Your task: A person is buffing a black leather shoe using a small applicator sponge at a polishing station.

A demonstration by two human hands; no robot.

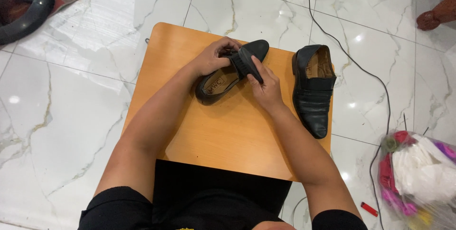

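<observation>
A black leather shoe [216,87] lies tilted on a small orange wooden table [223,135], its opening facing me. My left hand [211,58] grips the shoe's upper edge near the tongue. My right hand [266,87] holds a black shoe brush [246,62] pressed across the shoe's upper. A second black shoe [314,87] stands flat on the table's right edge, toe pointing toward me, untouched.
White marble floor surrounds the table. A black cable [351,63] runs along the right. A clear bag of coloured items [420,173] sits at lower right, a small red object [369,209] by it. A black round object [28,6] lies on a red mat at upper left.
</observation>
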